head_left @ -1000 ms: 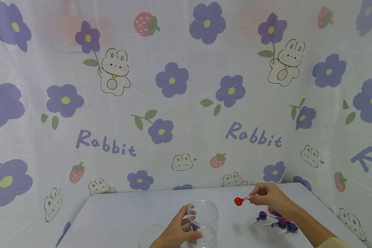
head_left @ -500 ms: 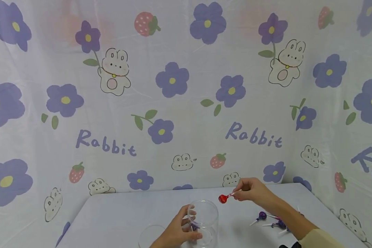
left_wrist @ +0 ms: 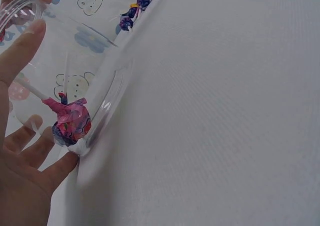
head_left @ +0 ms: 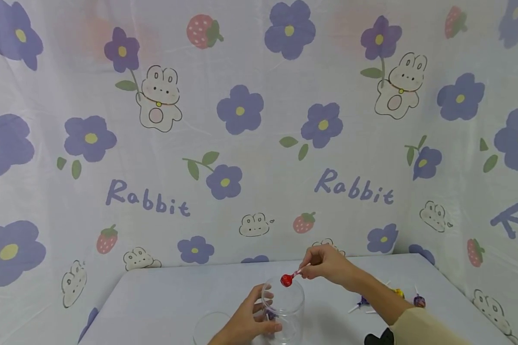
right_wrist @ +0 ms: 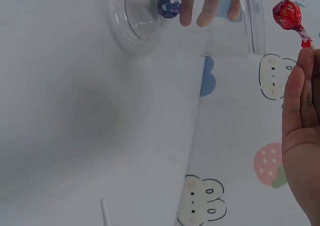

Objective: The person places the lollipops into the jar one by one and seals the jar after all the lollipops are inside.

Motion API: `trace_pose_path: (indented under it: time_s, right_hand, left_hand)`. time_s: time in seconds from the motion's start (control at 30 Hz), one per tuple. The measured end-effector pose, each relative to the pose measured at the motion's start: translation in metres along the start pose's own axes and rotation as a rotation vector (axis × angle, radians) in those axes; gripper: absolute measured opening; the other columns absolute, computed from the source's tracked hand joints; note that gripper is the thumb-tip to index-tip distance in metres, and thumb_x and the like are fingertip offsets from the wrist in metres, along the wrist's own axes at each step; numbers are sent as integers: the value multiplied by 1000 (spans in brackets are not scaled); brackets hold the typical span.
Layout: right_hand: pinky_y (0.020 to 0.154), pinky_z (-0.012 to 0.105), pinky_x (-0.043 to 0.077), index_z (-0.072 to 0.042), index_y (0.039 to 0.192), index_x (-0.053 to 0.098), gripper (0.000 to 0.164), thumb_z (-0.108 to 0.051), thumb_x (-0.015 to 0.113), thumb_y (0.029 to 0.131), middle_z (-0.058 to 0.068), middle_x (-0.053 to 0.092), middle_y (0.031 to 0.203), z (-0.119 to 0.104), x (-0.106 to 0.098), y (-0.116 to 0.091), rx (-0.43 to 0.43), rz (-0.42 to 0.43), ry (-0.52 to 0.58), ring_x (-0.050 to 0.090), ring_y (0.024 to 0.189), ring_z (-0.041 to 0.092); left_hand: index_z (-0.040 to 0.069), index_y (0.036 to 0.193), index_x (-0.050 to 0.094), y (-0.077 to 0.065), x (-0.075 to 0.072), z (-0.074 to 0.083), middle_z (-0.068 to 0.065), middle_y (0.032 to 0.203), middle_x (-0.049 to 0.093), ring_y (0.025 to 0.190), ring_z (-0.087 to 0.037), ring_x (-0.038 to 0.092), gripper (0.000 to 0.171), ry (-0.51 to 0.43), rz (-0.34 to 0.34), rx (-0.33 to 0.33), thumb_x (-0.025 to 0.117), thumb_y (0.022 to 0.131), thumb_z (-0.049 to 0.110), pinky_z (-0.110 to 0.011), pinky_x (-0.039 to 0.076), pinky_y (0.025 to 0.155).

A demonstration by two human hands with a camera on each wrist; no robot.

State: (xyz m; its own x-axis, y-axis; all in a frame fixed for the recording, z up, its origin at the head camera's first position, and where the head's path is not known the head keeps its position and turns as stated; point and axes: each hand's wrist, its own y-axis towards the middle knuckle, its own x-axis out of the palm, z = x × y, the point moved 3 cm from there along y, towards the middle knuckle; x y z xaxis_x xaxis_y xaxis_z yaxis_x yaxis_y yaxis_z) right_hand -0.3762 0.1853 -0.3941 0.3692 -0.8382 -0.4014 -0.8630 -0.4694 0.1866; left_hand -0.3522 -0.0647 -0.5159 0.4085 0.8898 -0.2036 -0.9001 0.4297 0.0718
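My left hand (head_left: 247, 320) grips a clear plastic jar (head_left: 294, 314) by its side, fingers and thumb around the wall. Inside the jar, the left wrist view shows wrapped lollipops (left_wrist: 72, 120) in pink and dark blue near the bottom. Over the jar's mouth, my right hand (head_left: 330, 266) pinches a red lollipop (head_left: 287, 280) by its stick, candy end pointing down and left. From the right wrist view, that red lollipop (right_wrist: 288, 15) appears just beyond the fingertips, outside the jar's rim.
Several loose lollipops lie on the right of the table (head_left: 164, 292), among them a yellow one (head_left: 398, 293) and a purple one (head_left: 419, 301); the right forearm hides some. A clear round lid-like piece (head_left: 197, 322) lies left of the left hand. A rabbit-print curtain (head_left: 267, 143) hangs behind.
My right hand has moved left with the red lollipop, from above the loose lollipops to over the jar's mouth. The left hand and jar have stayed in place.
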Motion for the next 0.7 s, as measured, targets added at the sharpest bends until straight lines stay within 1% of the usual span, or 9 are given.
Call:
trace_pose_path:
  time_s: [0.2, 0.27, 0.43, 0.5, 0.7]
  right_hand:
    - [85, 38, 62, -3, 95, 71, 11, -10, 77, 90, 11, 74, 95, 0, 14, 6, 12, -6, -41, 72, 88, 29]
    - [85, 38, 62, -3, 94, 71, 10, -10, 78, 90, 10, 74, 94, -1, 18, 6, 15, -20, -44, 71, 87, 28]
    - [82, 38, 62, -1, 94, 72, 10, -8, 77, 89, 11, 74, 94, -5, 25, 9, -14, -69, -38, 70, 85, 27]
    - [81, 37, 62, -1, 94, 72, 8, -7, 76, 89, 11, 74, 93, -5, 28, 10, -20, -84, -44, 70, 85, 26]
    - [80, 35, 62, -5, 92, 73, 5, -7, 77, 89, 8, 74, 91, -2, 33, 15, -17, -105, -77, 72, 84, 25]
  left_hand:
    - [13, 152, 36, 1, 1, 1, -17, 143, 51, 133, -42, 53, 83, 1, 2, 3, 87, 87, 23, -57, 49, 103]
    - [13, 152, 36, 1, 1, 0, -16, 143, 51, 133, -42, 52, 84, -4, 4, -4, 87, 87, 23, -56, 49, 103]
    - [17, 153, 36, 1, 1, -2, -13, 144, 49, 136, -43, 50, 87, 6, 18, -33, 89, 85, 29, -55, 50, 102]
    - [16, 154, 36, 1, 0, -3, -12, 146, 48, 137, -44, 49, 87, -4, 8, -30, 88, 85, 29, -54, 50, 102]
    - [12, 155, 34, 3, -1, -2, -11, 151, 46, 137, -44, 48, 85, -39, -25, 6, 86, 88, 25, -53, 50, 103]
